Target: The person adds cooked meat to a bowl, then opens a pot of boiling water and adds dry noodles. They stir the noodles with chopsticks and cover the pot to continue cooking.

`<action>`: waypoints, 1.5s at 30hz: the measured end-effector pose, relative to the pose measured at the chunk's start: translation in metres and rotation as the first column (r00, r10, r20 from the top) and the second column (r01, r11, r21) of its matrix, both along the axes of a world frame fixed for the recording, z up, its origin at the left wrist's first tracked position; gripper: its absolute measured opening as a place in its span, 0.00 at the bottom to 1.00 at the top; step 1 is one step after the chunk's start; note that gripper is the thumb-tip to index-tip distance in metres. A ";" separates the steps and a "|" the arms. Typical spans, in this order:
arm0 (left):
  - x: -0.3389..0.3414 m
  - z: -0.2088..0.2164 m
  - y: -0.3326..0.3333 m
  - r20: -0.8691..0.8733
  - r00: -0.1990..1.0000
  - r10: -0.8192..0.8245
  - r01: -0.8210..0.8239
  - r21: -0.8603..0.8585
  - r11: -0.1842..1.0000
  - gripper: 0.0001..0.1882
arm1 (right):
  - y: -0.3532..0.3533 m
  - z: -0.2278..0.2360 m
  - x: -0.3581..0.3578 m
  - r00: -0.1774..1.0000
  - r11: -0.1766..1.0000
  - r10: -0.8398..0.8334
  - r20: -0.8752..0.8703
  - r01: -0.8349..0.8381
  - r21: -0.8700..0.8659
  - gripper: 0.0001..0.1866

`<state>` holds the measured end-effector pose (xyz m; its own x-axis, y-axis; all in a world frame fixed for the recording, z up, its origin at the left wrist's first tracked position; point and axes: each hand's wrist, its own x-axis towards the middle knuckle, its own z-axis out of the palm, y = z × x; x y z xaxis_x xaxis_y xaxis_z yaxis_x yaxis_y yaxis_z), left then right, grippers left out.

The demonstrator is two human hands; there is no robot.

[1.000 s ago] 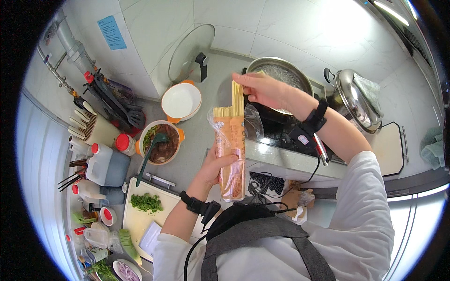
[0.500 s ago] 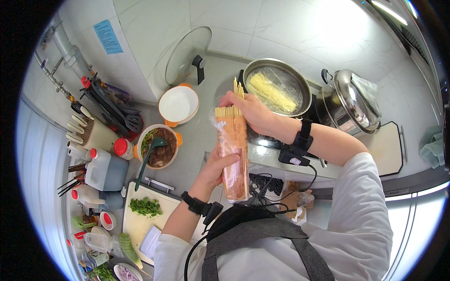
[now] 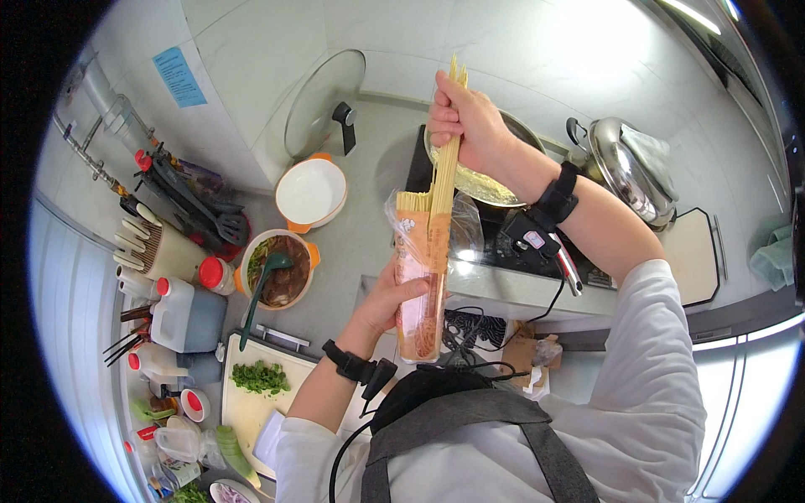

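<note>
My left hand (image 3: 392, 295) is wrapped round an open clear-and-orange noodle package (image 3: 415, 251), holding it upright in front of me. Cut ends of dry noodles stand level at its mouth. A bundle of dry noodles (image 3: 446, 172) sticks well up out of the package, and my right hand (image 3: 470, 121) grips it near its top; its lower part is still inside the wrapper. Behind my right hand and forearm is a steel pan (image 3: 528, 134) with pale yellow noodles (image 3: 488, 188) in it, partly hidden by the arm.
Left of the package stand an empty white pot (image 3: 311, 193) and a pot of dark food (image 3: 289, 289) with a green ladle (image 3: 264, 285). Chopped greens (image 3: 260, 378) lie on a cutting board (image 3: 243, 411). A glass lid (image 3: 323, 105) leans on the wall; a lidded steel pot (image 3: 625, 172) stands right.
My right hand has moved up and slightly right, drawing the noodle bundle farther out of the package. My left hand keeps its hold on the package in nearly the same place.
</note>
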<state>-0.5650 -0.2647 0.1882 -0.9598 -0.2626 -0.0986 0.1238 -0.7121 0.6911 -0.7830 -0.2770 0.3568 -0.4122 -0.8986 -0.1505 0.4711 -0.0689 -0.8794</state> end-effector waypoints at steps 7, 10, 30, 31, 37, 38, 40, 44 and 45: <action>-0.023 -0.004 0.000 -0.040 0.994 -0.099 0.099 0.000 0.995 0.37 | 0.003 0.029 -0.047 0.999 0.993 -0.048 -0.013 0.047 -0.106 0.17; -0.036 -0.006 -0.001 -0.031 0.992 -0.124 0.123 -0.017 0.992 0.35 | 0.007 0.043 -0.071 0.996 0.985 -0.073 -0.054 0.064 -0.163 0.19; -0.098 -0.031 -0.006 0.131 0.990 -0.058 0.057 0.012 0.998 0.35 | 0.017 0.074 -0.259 0.864 0.882 -0.450 -0.225 0.391 -0.261 0.22; -0.099 -0.032 -0.006 0.135 0.989 -0.058 0.055 0.023 0.998 0.35 | 0.018 0.074 -0.265 0.865 0.880 -0.452 -0.218 0.392 -0.269 0.22; -0.094 -0.037 -0.007 0.119 0.993 -0.014 0.007 0.053 0.999 0.33 | 0.016 0.046 -0.276 0.741 0.823 -0.561 -0.367 0.452 -0.346 0.23; -0.091 -0.036 -0.008 0.120 0.993 -0.004 -0.003 0.059 0.998 0.32 | 0.016 0.041 -0.274 0.745 0.852 -0.516 -0.423 0.394 -0.345 0.23; -0.085 -0.034 -0.009 0.111 0.993 0.033 -0.040 0.057 0.998 0.32 | 0.014 0.029 -0.265 0.687 0.866 -0.500 -0.527 0.389 -0.314 0.24; -0.065 -0.029 -0.013 0.087 0.994 0.063 -0.067 0.044 0.997 0.34 | 0.006 0.003 -0.238 0.401 0.915 -0.363 -0.841 0.325 -0.240 0.23; -0.061 -0.028 -0.014 0.062 0.996 0.068 -0.071 0.044 0.996 0.34 | 0.007 -0.005 -0.231 0.306 0.923 -0.311 -0.900 0.321 -0.211 0.24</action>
